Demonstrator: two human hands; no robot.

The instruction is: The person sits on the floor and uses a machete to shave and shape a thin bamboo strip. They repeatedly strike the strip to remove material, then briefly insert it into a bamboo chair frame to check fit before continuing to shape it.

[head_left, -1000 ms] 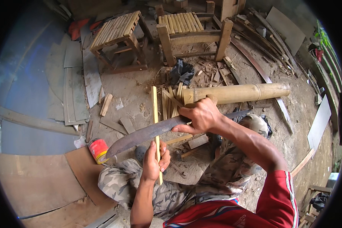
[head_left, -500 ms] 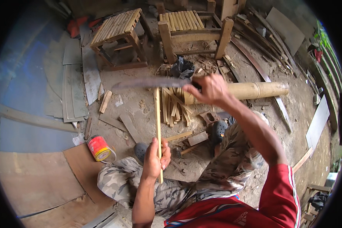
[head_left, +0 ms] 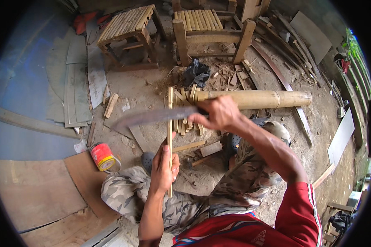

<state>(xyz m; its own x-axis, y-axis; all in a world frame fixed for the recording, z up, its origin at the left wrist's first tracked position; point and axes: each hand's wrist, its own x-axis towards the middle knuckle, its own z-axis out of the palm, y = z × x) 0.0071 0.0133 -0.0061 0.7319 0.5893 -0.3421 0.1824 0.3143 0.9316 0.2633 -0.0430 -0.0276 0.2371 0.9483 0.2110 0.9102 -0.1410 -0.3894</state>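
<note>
My left hand [head_left: 164,168] is closed round the lower part of a thin bamboo strip [head_left: 170,99], which stands nearly upright in the view. In my right hand [head_left: 221,113] is the dark handle of a machete [head_left: 146,118]. Its long blade points left and crosses the strip above my left hand, slightly blurred. Whether the edge touches the strip or passes in front of it, I cannot tell. Behind the right hand lie a thick bamboo pole [head_left: 259,99] and a pile of cut bamboo strips [head_left: 180,124], partly hidden by the blade and hand.
Two bamboo-topped wooden stools [head_left: 125,22] [head_left: 199,20] stand at the back, with a black plastic bag [head_left: 197,73] before them. A red and yellow can [head_left: 102,156] is at the left. A hammer [head_left: 202,159] and wood block [head_left: 211,149] lie near my feet. Planks [head_left: 297,45] line the right.
The machete has moved down along the strip toward my left hand, my right hand lowering with it. The strip is still in my left hand, and the whole view has shifted slightly.
</note>
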